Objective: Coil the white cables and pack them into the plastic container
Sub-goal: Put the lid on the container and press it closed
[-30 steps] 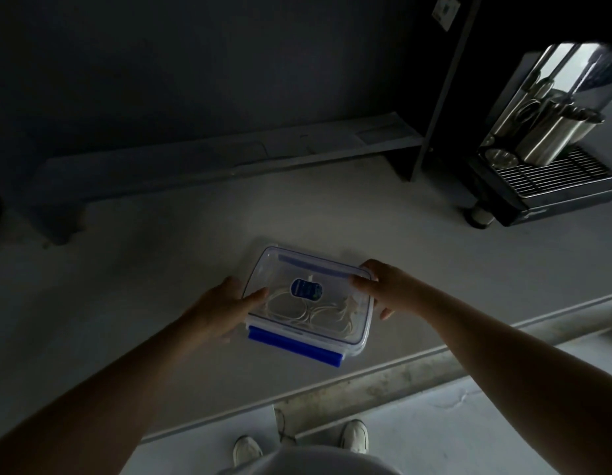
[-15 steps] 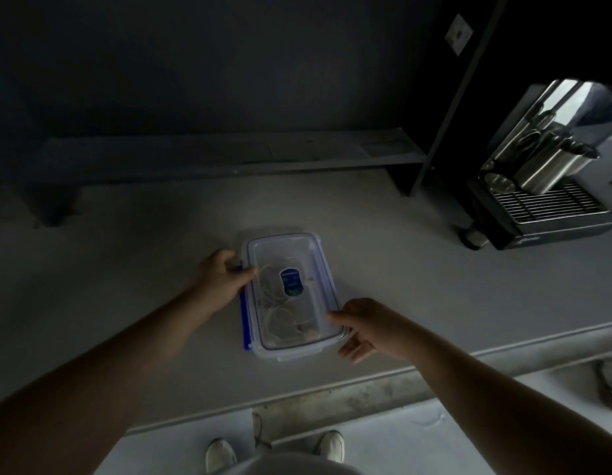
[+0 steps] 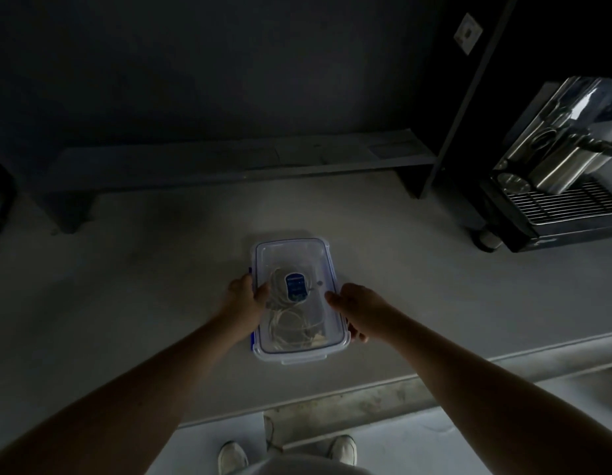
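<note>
A clear plastic container (image 3: 294,250) with a blue-trimmed lid lies on the grey counter (image 3: 126,286), its long side pointing away from me. Coiled white cables (image 3: 291,329) show through the lid, beside a blue oval label. My left hand (image 3: 244,299) grips the container's left edge, thumb on the lid. My right hand (image 3: 357,308) holds the right edge, fingers curled down over the side.
A dark espresso machine (image 3: 554,186) with steel parts and a drip grille stands at the back right. A low shelf (image 3: 229,159) runs along the dark wall behind the counter. My shoes (image 3: 232,457) show below the counter's front edge.
The container has been turned from crosswise to lengthwise. My right hand moved from its near right corner up onto the right long edge; the left hand stays on the left edge.
</note>
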